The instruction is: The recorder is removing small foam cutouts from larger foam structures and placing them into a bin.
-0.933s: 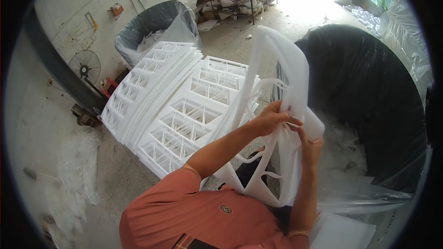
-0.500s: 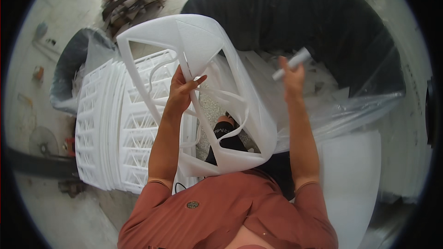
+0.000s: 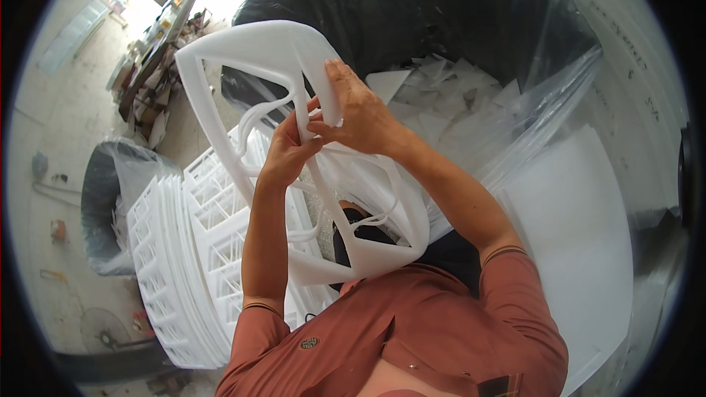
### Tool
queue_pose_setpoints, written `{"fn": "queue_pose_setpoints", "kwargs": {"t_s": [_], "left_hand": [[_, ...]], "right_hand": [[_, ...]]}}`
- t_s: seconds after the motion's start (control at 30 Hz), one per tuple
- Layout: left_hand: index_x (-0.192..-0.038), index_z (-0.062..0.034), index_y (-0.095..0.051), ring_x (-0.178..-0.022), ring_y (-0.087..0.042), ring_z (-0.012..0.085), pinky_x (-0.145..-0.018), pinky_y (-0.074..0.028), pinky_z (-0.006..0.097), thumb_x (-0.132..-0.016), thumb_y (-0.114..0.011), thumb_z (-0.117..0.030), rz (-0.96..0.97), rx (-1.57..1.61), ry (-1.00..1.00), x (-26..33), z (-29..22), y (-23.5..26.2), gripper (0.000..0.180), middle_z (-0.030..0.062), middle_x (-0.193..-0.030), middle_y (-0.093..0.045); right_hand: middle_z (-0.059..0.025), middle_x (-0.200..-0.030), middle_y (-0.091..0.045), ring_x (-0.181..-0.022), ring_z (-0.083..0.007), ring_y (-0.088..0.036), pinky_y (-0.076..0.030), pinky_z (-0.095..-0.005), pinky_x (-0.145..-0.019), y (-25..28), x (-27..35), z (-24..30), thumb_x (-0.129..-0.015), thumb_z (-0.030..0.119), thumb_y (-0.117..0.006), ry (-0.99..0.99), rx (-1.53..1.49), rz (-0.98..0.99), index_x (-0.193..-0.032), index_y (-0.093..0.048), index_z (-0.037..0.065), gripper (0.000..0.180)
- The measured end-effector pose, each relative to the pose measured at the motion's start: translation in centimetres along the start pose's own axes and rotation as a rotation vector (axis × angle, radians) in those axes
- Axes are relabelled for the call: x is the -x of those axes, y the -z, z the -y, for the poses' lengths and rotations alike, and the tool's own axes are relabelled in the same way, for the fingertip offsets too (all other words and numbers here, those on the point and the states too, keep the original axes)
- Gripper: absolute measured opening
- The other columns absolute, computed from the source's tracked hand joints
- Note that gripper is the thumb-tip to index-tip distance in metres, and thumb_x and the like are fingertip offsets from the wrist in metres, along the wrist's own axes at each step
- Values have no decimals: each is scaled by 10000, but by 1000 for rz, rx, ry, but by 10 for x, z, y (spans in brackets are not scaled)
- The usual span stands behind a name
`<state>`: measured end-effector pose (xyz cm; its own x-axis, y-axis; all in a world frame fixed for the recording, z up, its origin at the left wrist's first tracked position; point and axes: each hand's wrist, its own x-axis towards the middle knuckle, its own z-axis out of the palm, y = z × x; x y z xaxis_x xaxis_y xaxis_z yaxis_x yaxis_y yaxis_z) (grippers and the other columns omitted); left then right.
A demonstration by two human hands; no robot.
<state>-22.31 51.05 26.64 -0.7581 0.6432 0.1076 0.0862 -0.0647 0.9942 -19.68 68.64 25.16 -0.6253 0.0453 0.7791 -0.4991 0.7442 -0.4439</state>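
Observation:
A white foam sheet (image 3: pixel 246 43) with large angular cutouts stands tilted in front of me, its lower edge against my body. My left hand (image 3: pixel 288 148) is closed around the narrow strut in its middle. Across from it, my right hand (image 3: pixel 362 116) grips the foam beside that strut at the upper right part, its thumb close to my left fingers. Part of the foam under the right palm is hidden. Thin curved foam strips (image 3: pixel 301 235) hang within the sheet's openings.
Left of me stand stacks of similar cut foam sheets (image 3: pixel 176 272). A large dark-lined bin (image 3: pixel 412 7) holds white foam scraps (image 3: pixel 441 92) ahead right. A smaller lined bin (image 3: pixel 99 213), a fan (image 3: pixel 103 331) and a cluttered table (image 3: pixel 158 51) are farther left; plain white sheets (image 3: pixel 573 235) lie right.
My right hand has come left from the large bin onto the foam sheet. The rolled white foam piece it held is out of its grasp. The view has turned slightly right.

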Motion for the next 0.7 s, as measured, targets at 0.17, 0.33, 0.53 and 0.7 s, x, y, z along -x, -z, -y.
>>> {"fn": "queue_pose_setpoints", "kwargs": {"t_s": [0.17, 0.33, 0.53, 0.7], "left_hand": [[-1365, 25, -403, -1135, -587, 285, -949, -519, 423, -726, -500, 149, 159, 55, 23, -19, -6, -17, 658, 162, -1257, -558], [-1143, 29, -523, -1069, -625, 297, -882, -551, 384, -744, -504, 150, 121, -9, 26, -39, -4, -16, 417, 161, -1114, -608], [-998, -36, -524, -1017, -650, 259, -757, -567, 313, -781, -563, 97, -173, -43, -61, -71, 1, 50, 258, 108, -946, -631], [-1017, -39, -513, -1060, -620, 322, -802, -581, 443, -825, -563, 79, -200, 67, -83, -109, -49, 35, 232, 164, -1118, -606]], "right_hand": [[-187, -1014, -671, -837, -303, -683, -540, -381, -786, 39, -9, -29, -785, 177, -724, -79, -188, 140, -1231, -534, -12, 521], [-160, -1012, -635, -861, -214, -640, -535, -323, -721, 62, 10, -80, -776, 134, -703, -545, -363, -90, -1170, -534, -47, 465], [-263, -1223, -513, -1088, -401, -562, -566, -505, -806, 120, 63, -201, -798, 215, -723, -995, -1480, -951, -1275, -391, -93, 658], [-242, -1415, -385, -1350, -369, -328, -280, -439, -1090, 70, 94, -107, -797, 513, -705, -792, -659, -268, -1419, -320, -15, 902]]}}
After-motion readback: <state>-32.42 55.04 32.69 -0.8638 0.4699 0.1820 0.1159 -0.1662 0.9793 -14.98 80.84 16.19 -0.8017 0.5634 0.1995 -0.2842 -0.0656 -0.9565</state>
